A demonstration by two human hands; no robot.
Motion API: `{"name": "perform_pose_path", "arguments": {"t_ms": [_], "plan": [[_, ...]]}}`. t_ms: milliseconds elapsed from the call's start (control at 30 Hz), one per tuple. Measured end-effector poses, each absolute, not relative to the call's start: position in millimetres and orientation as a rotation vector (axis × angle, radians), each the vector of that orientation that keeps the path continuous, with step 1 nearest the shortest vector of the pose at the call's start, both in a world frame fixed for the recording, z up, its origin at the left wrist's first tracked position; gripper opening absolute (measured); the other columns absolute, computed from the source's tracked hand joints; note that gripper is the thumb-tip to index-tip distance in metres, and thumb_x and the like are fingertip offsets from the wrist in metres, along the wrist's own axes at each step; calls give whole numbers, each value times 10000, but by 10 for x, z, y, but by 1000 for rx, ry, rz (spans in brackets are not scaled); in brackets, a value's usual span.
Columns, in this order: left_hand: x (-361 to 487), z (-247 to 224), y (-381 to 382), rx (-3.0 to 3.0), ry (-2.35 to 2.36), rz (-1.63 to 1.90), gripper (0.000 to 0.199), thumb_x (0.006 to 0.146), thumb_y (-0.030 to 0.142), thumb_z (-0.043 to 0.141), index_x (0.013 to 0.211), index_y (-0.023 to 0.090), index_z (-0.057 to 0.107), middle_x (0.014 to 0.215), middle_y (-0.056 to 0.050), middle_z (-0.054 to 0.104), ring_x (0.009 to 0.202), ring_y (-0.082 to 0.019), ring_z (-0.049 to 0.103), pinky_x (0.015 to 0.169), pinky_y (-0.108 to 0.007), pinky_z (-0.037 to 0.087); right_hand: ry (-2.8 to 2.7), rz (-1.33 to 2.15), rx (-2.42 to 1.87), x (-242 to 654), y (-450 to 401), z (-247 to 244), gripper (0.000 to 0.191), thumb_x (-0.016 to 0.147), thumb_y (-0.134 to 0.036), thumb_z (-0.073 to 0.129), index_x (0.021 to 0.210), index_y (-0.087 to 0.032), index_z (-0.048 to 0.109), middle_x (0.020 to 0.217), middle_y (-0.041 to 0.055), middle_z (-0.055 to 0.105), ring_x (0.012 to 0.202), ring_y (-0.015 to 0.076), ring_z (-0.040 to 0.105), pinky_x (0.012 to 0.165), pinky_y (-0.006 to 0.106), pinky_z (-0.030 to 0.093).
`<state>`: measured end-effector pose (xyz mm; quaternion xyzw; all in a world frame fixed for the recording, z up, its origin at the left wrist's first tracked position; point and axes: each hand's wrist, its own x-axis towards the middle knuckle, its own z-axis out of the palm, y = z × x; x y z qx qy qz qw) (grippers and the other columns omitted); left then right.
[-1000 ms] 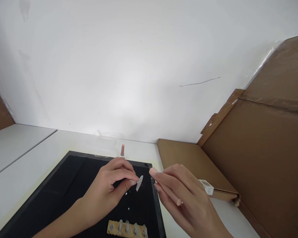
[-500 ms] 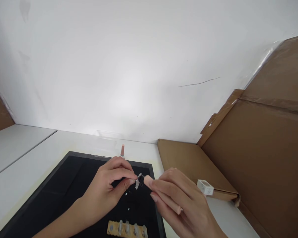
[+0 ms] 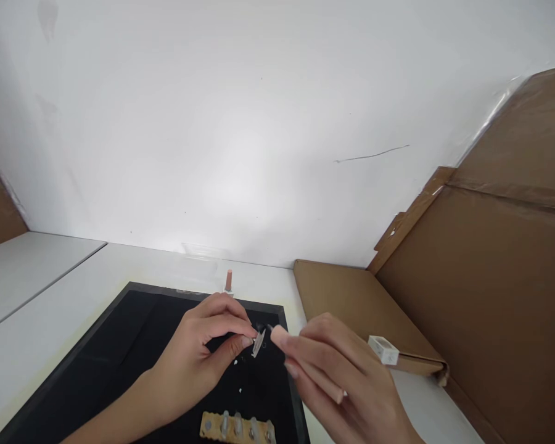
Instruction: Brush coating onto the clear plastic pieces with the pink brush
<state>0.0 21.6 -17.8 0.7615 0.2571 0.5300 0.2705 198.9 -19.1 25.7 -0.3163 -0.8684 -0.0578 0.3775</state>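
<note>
Small clear plastic nail tip (image 3: 258, 343) was pinched between the thumb and forefinger of the left hand (image 3: 203, 357) above the black mat (image 3: 120, 345). Right hand (image 3: 337, 376), fingers curled around a thin tool, brought its point to the tip. A tan strip of nail tips (image 3: 237, 427) lay below; a cardboard sheet (image 3: 361, 308) sat to the right.

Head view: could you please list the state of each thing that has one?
left hand: grip pinched shut on the clear nail tip, raised over the black mat
right hand: fingers curled, forefinger at the nail tip, holding the white tool
pink bottle: upright, behind the mat
strip of nail tips: lying flat on the mat
cardboard box: lying flat
</note>
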Motion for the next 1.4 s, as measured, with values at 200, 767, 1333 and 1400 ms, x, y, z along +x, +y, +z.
{"name": "perform_pose_path", "arguments": {"t_ms": [200,767,1333,1400], "plan": [[-9,-178,225,2012,688,1452,232,822,8,592,817,201,719,798,-8,638,721,-102,622,654,-173,497,-2177,-156,-773,1988,-205,250,260,870,-39,503,1080,-161,594,733,34,567,622,153,528,536,277,458],[-47,-136,225,1797,660,1303,194,844,70,591,778,203,716,783,-2,619,658,-93,578,598,-186,475,-2138,-240,-826,1951,-199,298,266,864,-25,513,1068,-168,604,727,30,579,651,161,514,610,315,449],[-39,-141,303,1542,575,1211,129,836,158,660,747,221,730,784,-6,642,684,-115,560,630,-227,417,-2162,-126,-780,1908,-268,312,271,875,-47,502,1092,-179,596,731,36,591,673,175,531,626,329,459],[-37,-144,309,1526,570,1201,115,834,179,671,744,218,732,792,-10,645,690,-120,560,634,-233,414,-2212,-97,-739,1874,-268,317,258,883,-60,494,1084,-188,593,696,24,603,659,175,531,629,331,464]]}}
